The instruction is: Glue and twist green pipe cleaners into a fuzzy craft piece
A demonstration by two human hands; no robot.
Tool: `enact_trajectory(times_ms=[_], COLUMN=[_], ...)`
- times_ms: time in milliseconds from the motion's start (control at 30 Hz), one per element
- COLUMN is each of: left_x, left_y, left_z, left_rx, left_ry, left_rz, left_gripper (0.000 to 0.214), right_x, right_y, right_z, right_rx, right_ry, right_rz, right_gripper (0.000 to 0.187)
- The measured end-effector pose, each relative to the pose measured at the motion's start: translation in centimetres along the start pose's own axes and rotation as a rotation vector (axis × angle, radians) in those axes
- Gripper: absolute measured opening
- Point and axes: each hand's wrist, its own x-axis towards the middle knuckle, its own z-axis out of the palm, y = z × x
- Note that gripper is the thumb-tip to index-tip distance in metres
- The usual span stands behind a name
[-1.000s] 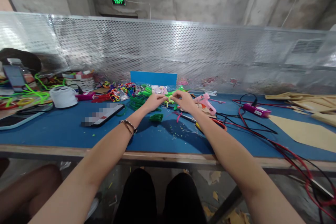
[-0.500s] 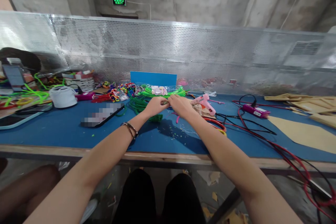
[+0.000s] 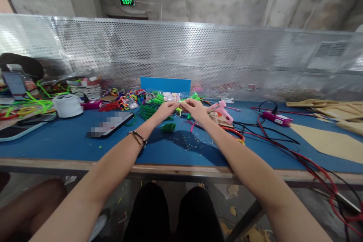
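Observation:
My left hand [image 3: 168,110] and my right hand [image 3: 195,109] meet above the middle of the blue tabletop, fingertips pinched together. Between and just below them shows a small yellow-green piece [image 3: 179,110], too small to make out; the fingers cover the rest. Behind and left of my left hand lie dark green fuzzy pipe cleaners [image 3: 146,111]. A short dark green bundle [image 3: 168,127] rests on the table below my hands. Bright green pipe cleaners in clear plastic [image 3: 159,98] lie beyond. To the right of my right hand is a pink glue gun [image 3: 222,111].
A phone [image 3: 110,124] lies to the left, near a white round container [image 3: 68,105]. On the right are a purple power strip [image 3: 276,118], tangled red and black cables, and tan sheets [image 3: 329,141]. A perforated metal panel [image 3: 187,55] stands behind the table.
Both hands have shifted slightly, with the right fingers more bent. The yellow-green piece now shows below them, and more of the short dark green bundle is uncovered.

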Motion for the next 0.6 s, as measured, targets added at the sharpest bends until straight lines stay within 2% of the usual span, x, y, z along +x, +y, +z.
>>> enact_trajectory(times_ms=[133, 233, 367, 600], left_x=[0.0, 0.0, 0.0, -0.1], left_y=[0.1, 0.4, 0.7, 0.8], left_z=[-0.2, -0.6, -1.2, -1.2], left_rx=[0.093, 0.200, 0.229, 0.205], left_ry=[-0.006, 0.001, 0.010, 0.035], left_rz=[0.004, 0.022, 0.026, 0.045], left_gripper=[0.033, 0.031, 0.028, 0.025], right_x=[0.1, 0.2, 0.3, 0.0], right_y=[-0.2, -0.3, -0.5, -1.2], right_z=[-0.6, -1.2, -1.9, -2.2], right_rx=[-0.280, -0.371, -0.493, -0.778], right_ry=[0.055, 0.066, 0.071, -0.038], right_rz=[-0.044, -0.051, -0.046, -0.129], right_gripper=[0.014, 0.014, 0.014, 0.012])
